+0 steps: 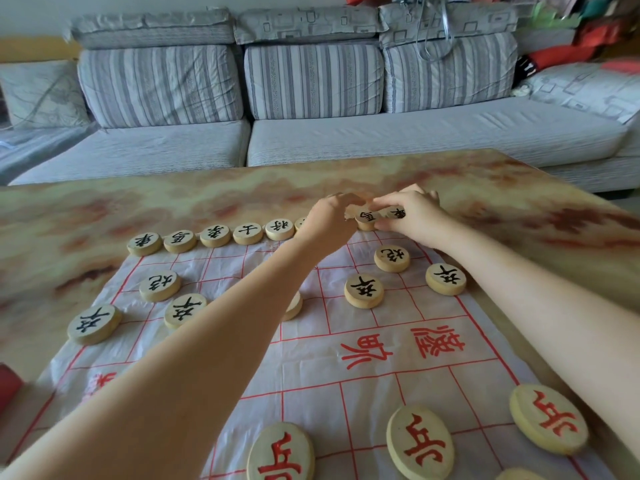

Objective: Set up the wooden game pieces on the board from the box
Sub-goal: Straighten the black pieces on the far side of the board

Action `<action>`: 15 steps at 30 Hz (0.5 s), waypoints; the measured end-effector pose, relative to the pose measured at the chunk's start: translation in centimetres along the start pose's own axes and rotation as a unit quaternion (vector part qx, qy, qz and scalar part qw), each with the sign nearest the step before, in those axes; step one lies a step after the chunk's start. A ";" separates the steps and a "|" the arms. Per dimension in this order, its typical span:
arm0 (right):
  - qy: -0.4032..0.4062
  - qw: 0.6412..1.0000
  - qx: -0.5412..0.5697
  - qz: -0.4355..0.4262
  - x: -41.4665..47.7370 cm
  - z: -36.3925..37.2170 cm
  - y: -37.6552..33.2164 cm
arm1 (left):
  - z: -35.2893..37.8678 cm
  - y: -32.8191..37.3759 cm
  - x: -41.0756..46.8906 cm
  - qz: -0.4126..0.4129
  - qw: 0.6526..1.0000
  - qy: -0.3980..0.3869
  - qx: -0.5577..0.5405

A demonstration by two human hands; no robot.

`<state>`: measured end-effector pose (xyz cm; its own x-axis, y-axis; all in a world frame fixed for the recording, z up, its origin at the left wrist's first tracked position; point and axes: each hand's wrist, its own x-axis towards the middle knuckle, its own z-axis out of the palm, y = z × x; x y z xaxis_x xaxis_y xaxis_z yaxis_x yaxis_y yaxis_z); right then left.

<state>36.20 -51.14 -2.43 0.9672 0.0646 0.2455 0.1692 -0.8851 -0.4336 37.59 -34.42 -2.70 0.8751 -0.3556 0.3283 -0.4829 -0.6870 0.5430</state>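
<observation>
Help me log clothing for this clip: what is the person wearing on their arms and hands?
Nothing shows. The left arm and right arm are bare along their whole visible length, no sleeve edge in frame. Neither wrist has a watch or bracelet; the left hand and right hand are ungloved. Rings cannot be ruled out at this blur.

Soft, even daylight is filling the room, and nothing is blowing out. The pieces (363, 291) are casting only faint, short shadows on the board (346, 368). The table (104, 209) is giving off a dull sheen at the middle left. The wide lens is bowing the sofa (311, 81) along the top and stretching the pieces at the bottom edge into ovals. The corners are smearing, most at the upper right and lower left. The left hand (329, 221) and right hand (414, 216) at the centre are looking slightly soft.
</observation>
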 end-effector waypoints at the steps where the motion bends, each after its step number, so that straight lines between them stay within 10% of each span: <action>1: -0.001 1.000 -0.004 -0.005 0.2 0.4 -0.1 | -0.2 -0.3 0.0 -0.004 1.000 0.012 -0.011; 15: 0.010 0.999 -0.029 -0.020 0.7 1.5 0.0 | -0.8 -2.2 -0.7 -0.061 0.993 0.045 0.091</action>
<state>37.17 -50.39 -3.53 0.9556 0.0917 0.2800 0.1962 -0.9069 -0.3729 38.01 -32.08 -3.50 0.9164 -0.2104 0.3404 -0.3525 -0.8271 0.4377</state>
